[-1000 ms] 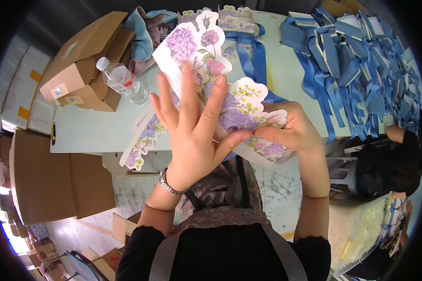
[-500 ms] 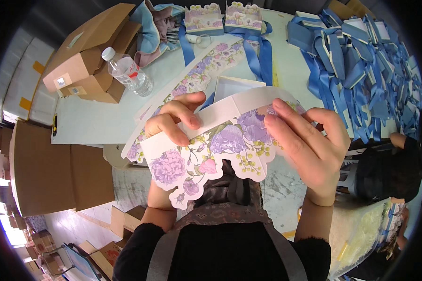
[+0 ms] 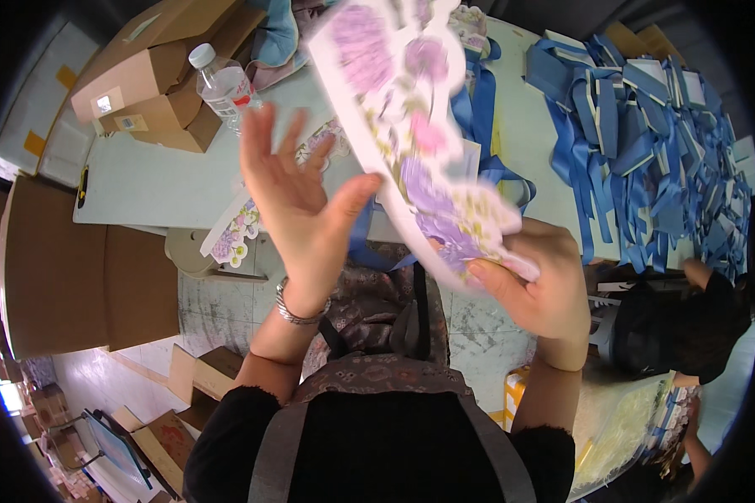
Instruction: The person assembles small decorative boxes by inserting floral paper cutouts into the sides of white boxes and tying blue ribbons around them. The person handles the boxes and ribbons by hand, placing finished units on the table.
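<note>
"Which way does the floral paper strip (image 3: 428, 197) point?"

"Its long axis slants from upper left to lower right, scalloped edge facing right, above the near side of the bench (image 3: 126, 189)."

"And the grip?"

"The right hand (image 3: 545, 281) pinches the lower end, thumb on the print. The left hand (image 3: 298, 189) is spread, thumb tip at the straight edge; contact is unclear."

Black top (image 3: 377, 457), short sleeves (image 3: 235, 419) with fuzzy, ragged hems. Two flat grey straps (image 3: 499, 453) ran over the chest. Apron (image 3: 386, 381) was brownish-grey with a small pinkish print; black strips (image 3: 421, 323) lower down. Left hand (image 3: 300, 205) wore a silver, ridged bracelet (image 3: 292, 314) at its wrist.
</note>
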Tool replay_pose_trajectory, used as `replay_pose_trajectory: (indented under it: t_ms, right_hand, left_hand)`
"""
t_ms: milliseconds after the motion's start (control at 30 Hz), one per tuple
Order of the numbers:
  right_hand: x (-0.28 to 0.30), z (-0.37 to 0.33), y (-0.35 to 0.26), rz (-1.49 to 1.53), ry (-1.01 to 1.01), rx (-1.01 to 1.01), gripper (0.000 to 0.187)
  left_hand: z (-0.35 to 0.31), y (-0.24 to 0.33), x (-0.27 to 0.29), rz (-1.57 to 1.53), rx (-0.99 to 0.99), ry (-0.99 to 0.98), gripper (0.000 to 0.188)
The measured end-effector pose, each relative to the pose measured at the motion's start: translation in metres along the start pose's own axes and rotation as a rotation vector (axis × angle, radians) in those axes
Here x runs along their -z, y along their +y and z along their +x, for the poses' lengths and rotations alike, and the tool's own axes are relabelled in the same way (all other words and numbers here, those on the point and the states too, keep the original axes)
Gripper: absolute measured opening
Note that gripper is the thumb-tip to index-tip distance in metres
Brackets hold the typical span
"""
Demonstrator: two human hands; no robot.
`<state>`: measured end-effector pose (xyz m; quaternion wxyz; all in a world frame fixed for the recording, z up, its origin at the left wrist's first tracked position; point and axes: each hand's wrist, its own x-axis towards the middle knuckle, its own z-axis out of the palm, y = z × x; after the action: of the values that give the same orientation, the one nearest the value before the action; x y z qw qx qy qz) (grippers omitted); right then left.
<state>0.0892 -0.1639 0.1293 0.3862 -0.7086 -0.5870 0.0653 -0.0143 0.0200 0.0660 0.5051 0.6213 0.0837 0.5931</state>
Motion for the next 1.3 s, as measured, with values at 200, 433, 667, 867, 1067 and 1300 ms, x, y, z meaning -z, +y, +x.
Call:
replay_pose_trajectory:
  t_ms: [200,433,667,867,1067,1300]
  right_hand:
    - [-0.002,0.008,0.024,0.542,-0.212,-0.196,0.019]
    - [-0.01,0.019,0.031,0.724,-0.289,-0.251,0.019]
    - [-0.025,0.025,0.034,0.558,-0.165,-0.098,0.023]
    - [-0.034,0.024,0.024,0.276,0.027,-0.206,0.027]
    - [-0.036,0.021,0.042,0.297,-0.102,-0.286,0.025]
    - [-0.027,0.031,0.041,0.209,-0.321,-0.323,0.029]
  left_hand:
    - [0.005,0.028,0.016,0.738,-0.274,-0.555,0.067]
    - [0.011,0.033,0.01,0.683,-0.347,-0.684,0.051]
    - [0.011,0.031,0.012,0.384,-0.074,-0.643,0.025]
    - [0.003,0.031,0.013,0.373,-0.068,-0.503,0.015]
    - [0.024,0.017,0.023,0.354,0.205,-0.269,0.012]
    - [0.035,0.012,0.019,0.377,0.325,-0.298,0.018]
